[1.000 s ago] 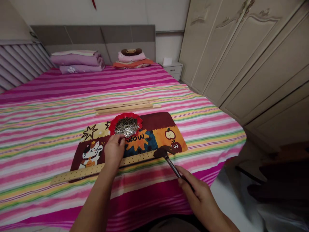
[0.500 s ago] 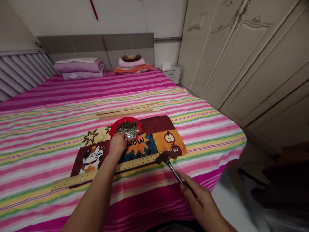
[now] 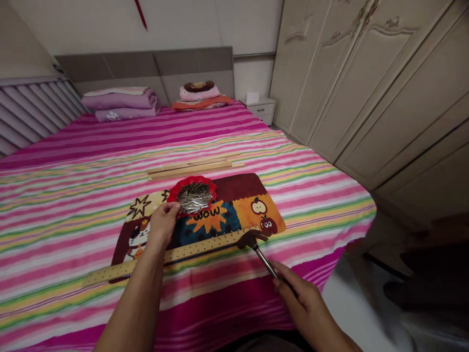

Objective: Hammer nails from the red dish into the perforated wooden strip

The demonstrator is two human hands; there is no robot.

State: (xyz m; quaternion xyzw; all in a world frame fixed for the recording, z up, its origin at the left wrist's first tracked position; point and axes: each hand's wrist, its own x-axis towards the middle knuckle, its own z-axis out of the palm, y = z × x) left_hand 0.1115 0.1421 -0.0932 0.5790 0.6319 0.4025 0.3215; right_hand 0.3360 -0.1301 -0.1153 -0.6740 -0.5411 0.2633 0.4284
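Observation:
My right hand [image 3: 304, 298] is wrapped round the dark grip of a claw hammer [image 3: 264, 260]. The hammer's dark head lies over the right end of a long wooden strip [image 3: 190, 250] dotted with holes, and several nails stand upright in the strip near that head. At the near left rim of a red scalloped bowl [image 3: 213, 188], my left hand [image 3: 164, 222] has thumb and fingers pinched together; whatever is between them is too small to make out. Loose nails [image 3: 196, 198] fill the bowl, silvery ones in front and darker ones behind.
A patterned mat [image 3: 238, 188] lies under the bowl and most of the strip, on a striped bedspread [image 3: 311, 195]. Beyond the bowl rest several thin wooden slats [image 3: 194, 167]. Folded bedding [image 3: 120, 103] sits by the headboard [image 3: 135, 66]; a wardrobe [image 3: 330, 78] stands to the right.
My left hand has drawn back from among the nails to the left, out to the bowl's rim. My right hand and the hammer stay nearly where they were.

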